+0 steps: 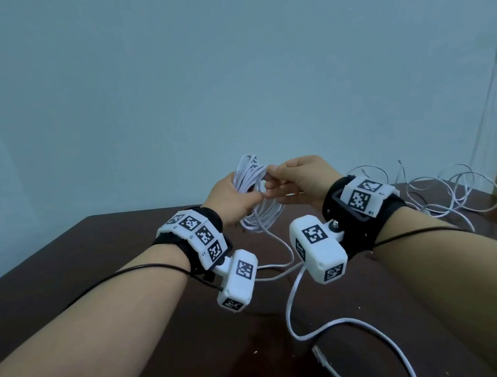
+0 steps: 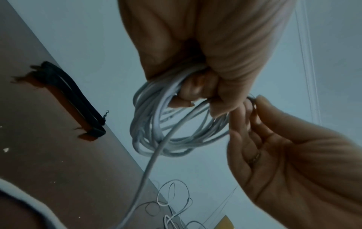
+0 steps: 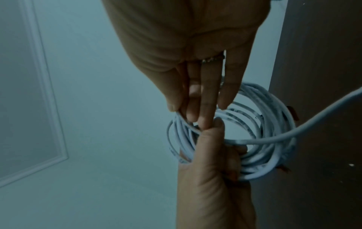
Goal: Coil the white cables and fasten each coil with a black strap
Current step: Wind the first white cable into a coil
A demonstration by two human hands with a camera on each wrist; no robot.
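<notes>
Left hand (image 1: 232, 196) grips coil (image 1: 255, 193); right hand (image 1: 300, 179) fingers touch it.

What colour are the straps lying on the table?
Black. The straps show best in the left wrist view, lying on the dark brown table.

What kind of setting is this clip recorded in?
Probably a plain indoor room: a dark brown wooden table against a bare pale blue wall, with loose white cables on it.

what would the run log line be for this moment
stage: coiling | left hand: grips white cable coil | right hand: fingers straight at the loops | loose tail: on table | black straps: unused
</notes>
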